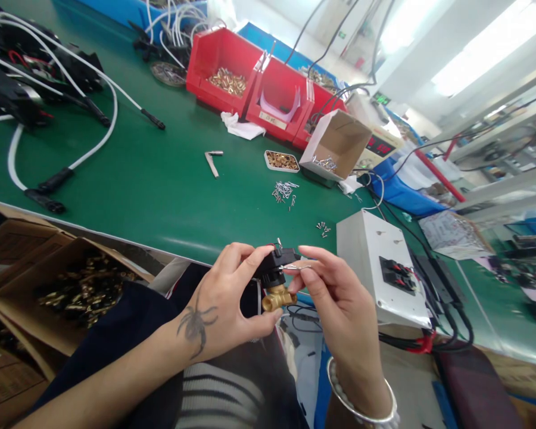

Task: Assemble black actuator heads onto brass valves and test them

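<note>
My left hand (pixel 226 298) is closed around a valve with a black top (pixel 274 265) and a brass body (pixel 277 298), its thumb against the brass. Between the thumb and fingers of my right hand (pixel 335 292) is a thin silver cotter pin (pixel 297 267), pointing at the side of the black top. Whether its tip has entered the black part I cannot tell. A small metal piece stands up from the top of the valve. Both hands are just in front of the table's near edge.
On the green table (pixel 170 179) lie a pile of silver pins (pixel 284 190), small screws (pixel 323 229), a tray of brass pieces (pixel 281 161) and an L-shaped metal tool (pixel 213 162). Red bins (pixel 223 71) stand behind. A grey switch box (pixel 379 262) is at right, cabled parts (pixel 49 89) at left.
</note>
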Demonstrator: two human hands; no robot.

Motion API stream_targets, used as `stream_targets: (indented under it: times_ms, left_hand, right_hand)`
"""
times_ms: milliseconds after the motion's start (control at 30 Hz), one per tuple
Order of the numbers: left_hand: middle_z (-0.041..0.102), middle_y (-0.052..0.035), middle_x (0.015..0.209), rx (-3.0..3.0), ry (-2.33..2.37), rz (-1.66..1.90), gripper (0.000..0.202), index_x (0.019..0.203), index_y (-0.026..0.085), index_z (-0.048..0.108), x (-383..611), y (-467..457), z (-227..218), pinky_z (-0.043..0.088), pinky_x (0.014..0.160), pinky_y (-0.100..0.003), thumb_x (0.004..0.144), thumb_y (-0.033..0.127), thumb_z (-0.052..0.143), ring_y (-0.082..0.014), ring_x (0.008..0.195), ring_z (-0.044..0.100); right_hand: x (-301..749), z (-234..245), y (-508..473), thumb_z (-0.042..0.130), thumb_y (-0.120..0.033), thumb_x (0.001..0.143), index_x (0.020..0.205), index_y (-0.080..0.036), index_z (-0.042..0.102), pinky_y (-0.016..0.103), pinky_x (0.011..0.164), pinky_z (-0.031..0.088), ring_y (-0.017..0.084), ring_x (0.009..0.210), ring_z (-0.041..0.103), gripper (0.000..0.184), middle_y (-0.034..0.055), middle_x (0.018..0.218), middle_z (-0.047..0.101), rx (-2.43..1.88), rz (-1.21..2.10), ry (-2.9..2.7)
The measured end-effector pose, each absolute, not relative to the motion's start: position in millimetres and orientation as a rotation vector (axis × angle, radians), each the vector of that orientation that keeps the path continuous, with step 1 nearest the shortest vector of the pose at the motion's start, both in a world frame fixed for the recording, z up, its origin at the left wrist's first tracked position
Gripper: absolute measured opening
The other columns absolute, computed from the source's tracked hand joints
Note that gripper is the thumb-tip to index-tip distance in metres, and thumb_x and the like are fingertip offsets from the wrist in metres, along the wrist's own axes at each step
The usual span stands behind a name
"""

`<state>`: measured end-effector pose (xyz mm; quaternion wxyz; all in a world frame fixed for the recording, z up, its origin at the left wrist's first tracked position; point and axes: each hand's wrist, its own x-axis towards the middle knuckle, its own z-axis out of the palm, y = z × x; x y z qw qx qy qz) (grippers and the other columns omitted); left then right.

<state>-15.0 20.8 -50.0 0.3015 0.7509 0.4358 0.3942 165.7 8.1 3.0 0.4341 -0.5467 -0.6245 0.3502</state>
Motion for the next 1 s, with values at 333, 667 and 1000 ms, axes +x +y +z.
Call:
stream_targets:
  times_ms: [333, 667, 1000]
  left_hand:
    - [0.055, -0.0096, 0.12, 2.012, 1.136, 1.047, 0.071, 0.141, 0.021, 0.044, -15, 22, -51, 0.057, 0.093, -0.039, 0.077, 0.03, 0.073, -0.0253, 0.109, 0.061]
    - [0.056, -0.0107, 0.121, 1.997, 1.12, 1.015, 0.071, 0.141, 0.018, 0.046, -16, 24, -47, 0.057, 0.095, -0.04, 0.077, 0.03, 0.073, -0.0257, 0.111, 0.061]
    - [0.056, -0.0088, 0.115, 2.024, 1.076, 1.047, 0.07, 0.141, 0.016, 0.047, -17, 25, -49, 0.056, 0.092, -0.038, 0.078, 0.03, 0.072, -0.0235, 0.105, 0.06]
  right_hand:
    - [167, 20, 16, 0.062, -0.014, 0.093, 0.093, -0.026, 0.072, 0.028, 0.075, 0.057, 0.017, 0.086, 0.068, 0.016, 0.0021, 0.091, 0.07, -1.41, 0.557, -1.956]
    - [165, 27, 22, 0.058, -0.009, 0.093, 0.091, -0.025, 0.07, 0.024, 0.072, 0.056, 0.015, 0.083, 0.069, 0.02, 0.0013, 0.09, 0.07, -1.378, 0.52, -2.128]
    - [169, 22, 34, 0.06, -0.003, 0.091, 0.088, -0.021, 0.07, 0.021, 0.072, 0.053, 0.011, 0.082, 0.065, 0.021, 0.0013, 0.09, 0.066, -1.199, 0.449, -2.242]
